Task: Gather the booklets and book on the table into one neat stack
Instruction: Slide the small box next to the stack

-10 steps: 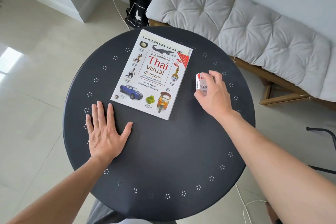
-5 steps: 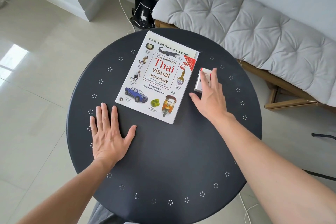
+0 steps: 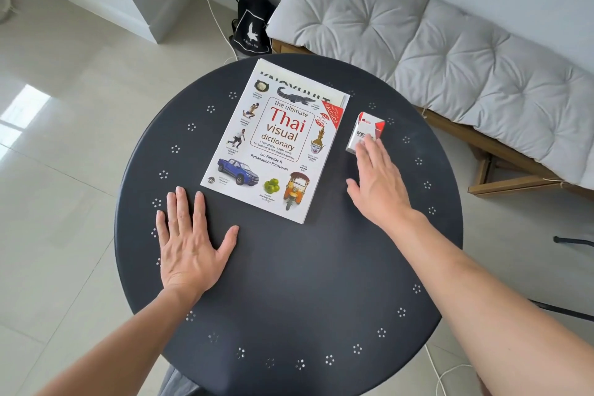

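Note:
A white book titled "the ultimate Thai visual dictionary" (image 3: 273,141) lies on the round black table (image 3: 305,283), on top of a white booklet (image 3: 289,75) whose far edge sticks out beyond it. Right of the book lies a small white and red box (image 3: 364,130). My right hand (image 3: 379,183) rests flat with its fingers apart, fingertips touching the box's near end. My left hand (image 3: 189,241) lies flat on the table, fingers spread, just left of the book's near corner and holding nothing.
A wooden bench with grey cushions (image 3: 450,51) stands beyond the table at the right. A black bag (image 3: 252,29) and a white cable (image 3: 212,6) are on the tiled floor behind the table. A dark chair leg (image 3: 575,241) shows at the right edge.
My right hand had the small box gripped and tilted up; it has laid the box flat on the table and opened, sliding back toward me. My left hand has stayed put.

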